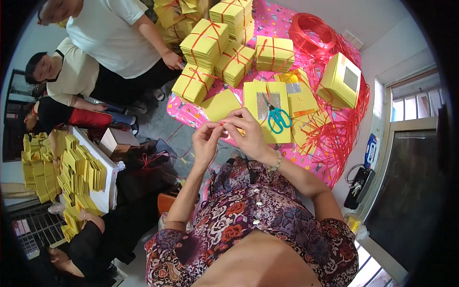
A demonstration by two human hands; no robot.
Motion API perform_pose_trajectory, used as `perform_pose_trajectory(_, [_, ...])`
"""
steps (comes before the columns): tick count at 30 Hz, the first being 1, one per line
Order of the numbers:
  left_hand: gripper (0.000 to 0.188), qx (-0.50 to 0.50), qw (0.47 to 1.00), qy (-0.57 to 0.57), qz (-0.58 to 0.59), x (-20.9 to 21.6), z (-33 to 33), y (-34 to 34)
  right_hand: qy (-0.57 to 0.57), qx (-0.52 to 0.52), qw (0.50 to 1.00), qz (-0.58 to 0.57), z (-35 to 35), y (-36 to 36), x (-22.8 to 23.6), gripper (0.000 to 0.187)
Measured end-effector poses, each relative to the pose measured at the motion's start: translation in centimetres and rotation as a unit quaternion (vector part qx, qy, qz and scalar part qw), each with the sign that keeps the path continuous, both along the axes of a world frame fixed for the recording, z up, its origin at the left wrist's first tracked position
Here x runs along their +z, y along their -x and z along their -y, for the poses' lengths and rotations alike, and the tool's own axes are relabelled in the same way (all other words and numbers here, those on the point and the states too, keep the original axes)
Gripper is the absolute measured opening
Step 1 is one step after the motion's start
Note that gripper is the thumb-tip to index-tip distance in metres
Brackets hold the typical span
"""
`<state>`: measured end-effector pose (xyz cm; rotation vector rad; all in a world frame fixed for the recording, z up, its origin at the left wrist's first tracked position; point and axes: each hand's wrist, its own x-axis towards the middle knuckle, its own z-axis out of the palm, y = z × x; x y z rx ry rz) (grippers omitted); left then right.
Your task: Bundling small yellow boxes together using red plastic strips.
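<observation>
My left hand (205, 143) and my right hand (249, 136) meet fingertip to fingertip in front of my body, both closed in a pinch. A speck of red shows at the fingertips, too small to tell what it is. Past my right hand, scissors (278, 120) with teal handles lie on a stack of yellow paper (251, 95) with a silver square on its face. A loose yellow sheet (221, 105) lies just beyond my hands, on the pink patterned table cover (191, 115). My right wrist wears a beaded bracelet.
Yellow bundles tied with red strips (206, 40) stand piled at the table's far side. A coil of red strip (312, 33) and many loose red strands (351, 119) lie at the right. Several people work at the left around a white table (111, 186) covered with yellow packets.
</observation>
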<state>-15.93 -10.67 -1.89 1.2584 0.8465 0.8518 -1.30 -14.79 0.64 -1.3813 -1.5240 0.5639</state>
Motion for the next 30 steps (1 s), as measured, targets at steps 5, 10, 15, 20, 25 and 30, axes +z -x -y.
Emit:
perform_pose_trajectory(5, [0.027,0.097,0.987,-0.007,0.130,1.4,1.0,-2.2,0.013,0.038,0.962,-0.269,-0.7,1.5,1.8,0.020])
perform_pose_trajectory(10, [0.042,0.080,0.978,-0.012,0.194,2.8,1.9,-2.6,-0.024,0.008,0.986,-0.165,-1.4,2.6,3.7,0.020])
perform_pose_trajectory(15, [0.041,0.115,0.975,-0.016,0.190,4.8,2.7,-2.9,0.039,0.087,0.934,-0.345,-1.6,3.7,5.1,0.021])
perform_pose_trajectory(20, [0.036,0.045,0.957,-0.048,0.281,5.6,2.2,-1.9,0.136,0.145,0.877,-0.438,-1.9,1.9,8.6,0.024])
perform_pose_trajectory(25, [0.029,-0.008,0.989,-0.137,-0.050,6.1,0.9,2.0,0.046,0.180,0.759,-0.624,-4.6,-3.3,10.6,0.022])
perform_pose_trajectory(30, [0.027,-0.025,0.958,-0.210,-0.191,6.1,0.3,7.9,-0.089,0.136,0.724,-0.671,-7.8,-15.5,12.3,0.016])
